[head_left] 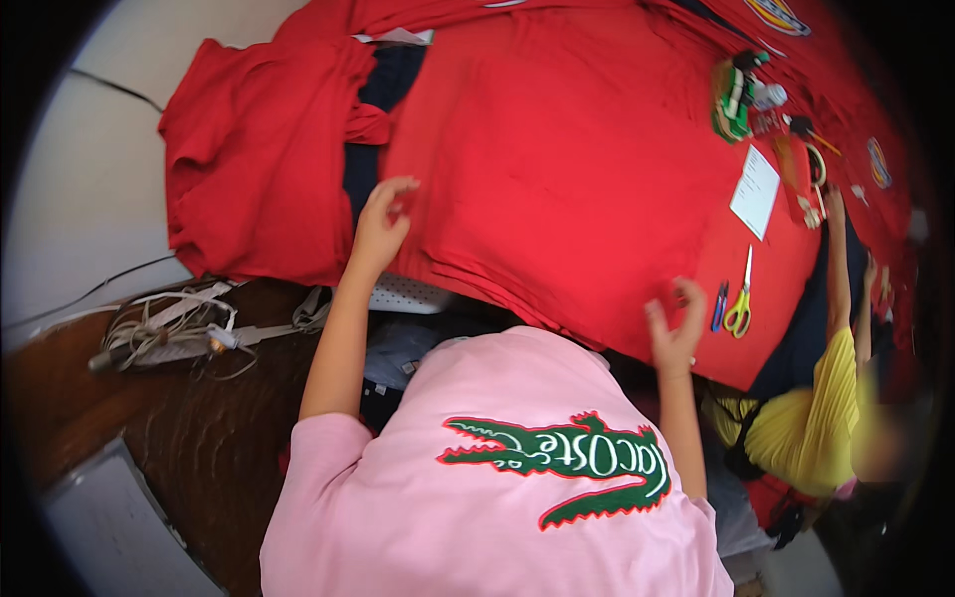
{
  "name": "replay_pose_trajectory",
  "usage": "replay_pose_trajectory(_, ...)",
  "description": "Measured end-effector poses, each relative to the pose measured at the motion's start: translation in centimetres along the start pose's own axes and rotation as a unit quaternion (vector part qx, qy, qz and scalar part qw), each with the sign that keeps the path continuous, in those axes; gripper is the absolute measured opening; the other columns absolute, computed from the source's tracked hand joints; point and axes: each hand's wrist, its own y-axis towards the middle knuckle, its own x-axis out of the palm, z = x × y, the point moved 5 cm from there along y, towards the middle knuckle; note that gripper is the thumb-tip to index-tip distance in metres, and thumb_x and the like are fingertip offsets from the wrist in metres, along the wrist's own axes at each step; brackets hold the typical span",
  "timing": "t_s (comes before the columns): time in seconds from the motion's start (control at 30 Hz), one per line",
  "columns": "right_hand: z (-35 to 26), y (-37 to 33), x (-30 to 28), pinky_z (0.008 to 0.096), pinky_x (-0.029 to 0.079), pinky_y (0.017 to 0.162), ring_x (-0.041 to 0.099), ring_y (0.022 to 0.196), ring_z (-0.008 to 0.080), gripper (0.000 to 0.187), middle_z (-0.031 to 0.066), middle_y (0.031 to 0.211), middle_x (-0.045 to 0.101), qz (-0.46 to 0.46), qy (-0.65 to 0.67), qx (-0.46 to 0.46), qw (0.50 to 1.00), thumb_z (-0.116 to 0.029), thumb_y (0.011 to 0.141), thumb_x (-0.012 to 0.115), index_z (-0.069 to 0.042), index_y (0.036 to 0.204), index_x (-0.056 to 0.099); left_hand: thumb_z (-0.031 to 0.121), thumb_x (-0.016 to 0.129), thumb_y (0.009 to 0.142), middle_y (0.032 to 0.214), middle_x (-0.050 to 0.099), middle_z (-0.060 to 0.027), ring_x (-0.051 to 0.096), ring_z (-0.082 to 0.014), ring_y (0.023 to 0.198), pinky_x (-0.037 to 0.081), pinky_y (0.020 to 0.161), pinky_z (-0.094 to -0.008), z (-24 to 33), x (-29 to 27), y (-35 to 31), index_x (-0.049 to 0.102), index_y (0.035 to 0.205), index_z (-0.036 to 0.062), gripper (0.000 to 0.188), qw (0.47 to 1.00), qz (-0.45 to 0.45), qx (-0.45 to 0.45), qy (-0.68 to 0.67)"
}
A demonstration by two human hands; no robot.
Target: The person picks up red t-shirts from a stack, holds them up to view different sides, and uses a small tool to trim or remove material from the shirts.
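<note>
A stack of red cloth pieces, looking like shirt panels [557, 169], lies flat in front of me. Over the left edge of the stack hovers my left hand [386, 224], its fingers bent but apart, with nothing seen in them. My right hand [676, 333] is at the near right edge of the cloth, fingers spread and holding nothing. Just right of it lie yellow-handled scissors [738, 316] and a small blue tool [719, 306], perhaps thread snips. Whether either hand touches the cloth, I cannot tell.
Bunched red garments [264, 169] lie at the left over dark cloth. A white paper [756, 194], a tape roll [818, 167] and a green item [733, 104] sit at the right. Tangled cables [184, 323] are lower left. A co-worker in yellow [806, 428] reaches in at right.
</note>
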Motion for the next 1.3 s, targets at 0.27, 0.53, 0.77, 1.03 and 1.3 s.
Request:
replay_pose_trajectory(0.27, -1.2, -7.4, 2.6, 0.0437, 0.051, 0.098, 0.065, 0.111, 0.0336, 0.016, 0.0129, 0.121, 0.07, -0.065, -0.053, 0.021, 0.996, -0.007, 0.083, 0.078, -0.007, 0.099, 0.078, -0.006, 0.066, 0.087, 0.132, 0.065, -0.0104, 0.063, -0.0219, 0.122, 0.051, 0.097, -0.0319, -1.3, 2.7, -5.2, 0.071, 0.112, 0.0037, 0.027, 1.0, -0.011, -0.023, 0.009)
replay_pose_trajectory(0.53, -0.6, -4.9, 0.8, 0.0401, 0.052, 0.099, 0.066, 0.114, 0.0309, 0.018, 0.0106, 0.118, 0.071, -0.186, -0.022, 0.075, 0.979, -0.001, 0.081, 0.076, -0.004, 0.099, 0.078, -0.006, 0.069, 0.084, 0.097, 0.067, -0.0072, 0.067, -0.0165, 0.092, 0.053, 0.085, -0.0288, -1.1, 2.3, -3.3, 0.067, 0.098, -0.001, 0.015, 0.999, -0.023, 0.017, -0.029)
replay_pose_trajectory(0.77, -0.3, -6.6, 0.3, 0.0399, 0.054, 0.092, 0.068, 0.104, 0.0326, 0.017, 0.0138, 0.106, 0.071, -0.098, -0.065, 0.077, 0.99, 0.003, 0.082, 0.072, -0.003, 0.098, 0.069, -0.004, 0.079, 0.079, 0.1, 0.068, -0.0076, 0.066, -0.0199, 0.102, 0.05, 0.095, -0.0309, 0.1, 2.1, -4.2, 0.066, 0.092, 0.001, 0.019, 0.998, -0.066, 0.004, -0.018)
replay_pose_trajectory(1.03, -2.2, -1.5, -8.4, 0.0264, 0.052, 0.077, 0.062, 0.088, 0.011, 0.022, 0.0046, 0.104, 0.064, 0.289, 0.094, 0.067, 0.95, 0.006, 0.101, 0.051, 0.0, 0.121, 0.055, 0.001, 0.083, 0.071, 0.108, 0.066, -0.0096, 0.064, -0.0296, 0.109, 0.048, 0.099, -0.0395, 3.8, 5.1, -3.5, 0.063, 0.101, 0.0035, 0.037, 0.993, 0.01, 0.091, 0.073)
replay_pose_trajectory(1.3, 10.2, -6.0, -12.6, 0.0245, 0.056, 0.059, 0.064, 0.083, 0.0107, 0.024, 0.0094, 0.11, 0.065, 0.328, 0.161, 0.267, 0.892, -0.002, 0.104, 0.05, -0.001, 0.127, 0.051, 0.02, 0.093, 0.068, 0.14, 0.053, -0.0141, 0.049, -0.0359, 0.136, 0.036, 0.115, -0.0493, 2.8, 7.5, -6.3, 0.053, 0.131, 0.0097, 0.075, 0.987, -0.003, 0.077, 0.141)
